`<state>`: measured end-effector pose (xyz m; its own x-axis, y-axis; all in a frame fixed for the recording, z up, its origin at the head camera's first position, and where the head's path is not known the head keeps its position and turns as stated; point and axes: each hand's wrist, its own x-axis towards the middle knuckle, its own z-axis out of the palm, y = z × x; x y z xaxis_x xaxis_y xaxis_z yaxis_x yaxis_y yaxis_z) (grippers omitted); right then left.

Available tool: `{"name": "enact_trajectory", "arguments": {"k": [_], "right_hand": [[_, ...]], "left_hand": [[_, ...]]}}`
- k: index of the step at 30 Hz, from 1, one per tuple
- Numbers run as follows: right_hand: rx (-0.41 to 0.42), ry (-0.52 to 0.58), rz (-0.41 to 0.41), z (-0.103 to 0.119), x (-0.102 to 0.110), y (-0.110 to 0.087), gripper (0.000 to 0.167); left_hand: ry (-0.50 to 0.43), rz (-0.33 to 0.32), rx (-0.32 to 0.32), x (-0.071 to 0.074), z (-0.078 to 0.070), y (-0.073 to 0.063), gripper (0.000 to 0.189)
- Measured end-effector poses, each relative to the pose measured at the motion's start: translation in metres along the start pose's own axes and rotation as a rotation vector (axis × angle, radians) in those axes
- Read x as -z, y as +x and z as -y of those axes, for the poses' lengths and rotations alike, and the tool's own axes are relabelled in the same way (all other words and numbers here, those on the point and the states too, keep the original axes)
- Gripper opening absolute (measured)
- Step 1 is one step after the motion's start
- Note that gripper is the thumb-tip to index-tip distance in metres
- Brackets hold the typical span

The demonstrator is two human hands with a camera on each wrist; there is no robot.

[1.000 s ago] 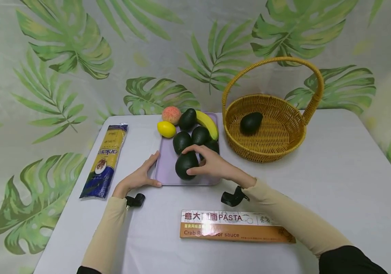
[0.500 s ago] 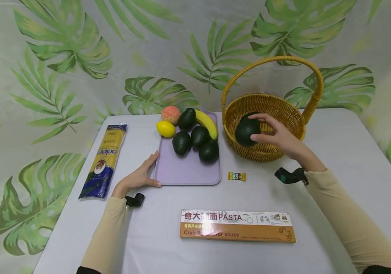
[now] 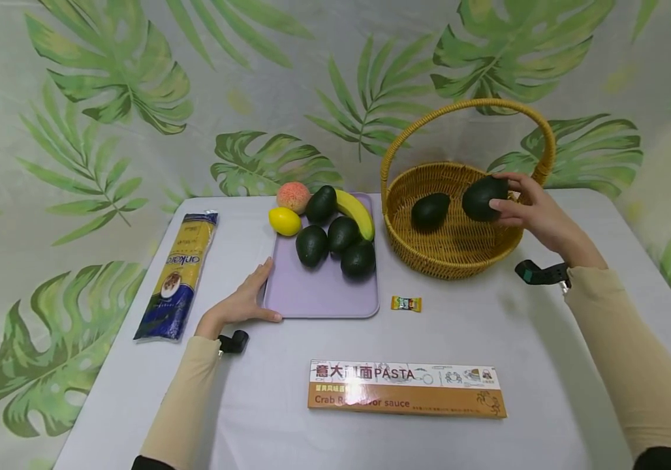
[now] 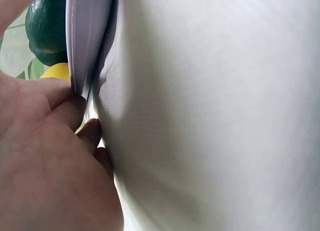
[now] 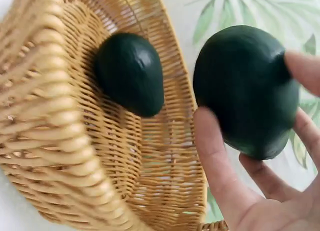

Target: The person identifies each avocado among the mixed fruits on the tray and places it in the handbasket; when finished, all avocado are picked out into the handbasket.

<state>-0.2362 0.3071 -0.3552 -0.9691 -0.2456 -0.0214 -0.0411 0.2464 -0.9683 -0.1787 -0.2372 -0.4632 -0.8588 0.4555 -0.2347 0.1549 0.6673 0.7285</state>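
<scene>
Avocado [image 3: 479, 201] pinched between thumb and fingers, the right hand [image 3: 540, 212] held it above the right part of the basket [image 3: 447, 269], apart from another avocado [image 3: 429, 211] lying inside. Lowering it gently beside that one, clear of the handle [image 3: 476, 102], and letting go only once the basket bore its weight seemed likely to prevent rolling. Fingers extended, the left hand [image 3: 243, 299] rested against the near-left corner of the tray [image 3: 324, 297], probably steadying it.

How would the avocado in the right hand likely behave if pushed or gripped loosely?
The avocado would probably roll or wobble, since its body is rounded. It may slip from loose fingers, as its skin looks smooth. It seems fairly firm: its outline shows no clear dent where it is held.
</scene>
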Motion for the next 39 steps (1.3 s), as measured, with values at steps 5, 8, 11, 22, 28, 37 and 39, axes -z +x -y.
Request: {"name": "enact_trajectory", "arguments": {"k": [5, 8, 11, 22, 28, 37, 39], "right_hand": [[-0.058, -0.004, -0.036, 0.001, -0.002, 0.014, 0.055], [-0.128, -0.119, 0.008, 0.002, -0.008, 0.024, 0.059], [-0.182, -0.21, 0.115, -0.001, -0.014, 0.032, 0.059], [-0.193, -0.296, 0.251, -0.013, -0.022, 0.026, 0.053], [-0.141, -0.23, 0.214, 0.0, -0.021, 0.016, 0.05], [-0.006, -0.087, 0.24, 0.026, -0.07, 0.001, 0.046], [0.021, -0.082, 0.272, 0.03, -0.085, -0.001, 0.046]], "left_hand": [[-0.003, -0.007, 0.004, 0.001, -0.002, -0.001, 0.12], [-0.012, -0.007, 0.007, 0.0, -0.002, -0.002, 0.12], [-0.009, -0.006, 0.011, -0.001, -0.001, -0.001, 0.119], [-0.026, -0.01, 0.001, 0.0, -0.002, -0.001, 0.118], [-0.027, -0.011, 0.008, 0.0, -0.002, -0.002, 0.118], [-0.038, -0.013, 0.013, -0.001, -0.002, -0.002, 0.118], [-0.035, -0.014, 0.012, -0.001, -0.001, -0.002, 0.118]]}}
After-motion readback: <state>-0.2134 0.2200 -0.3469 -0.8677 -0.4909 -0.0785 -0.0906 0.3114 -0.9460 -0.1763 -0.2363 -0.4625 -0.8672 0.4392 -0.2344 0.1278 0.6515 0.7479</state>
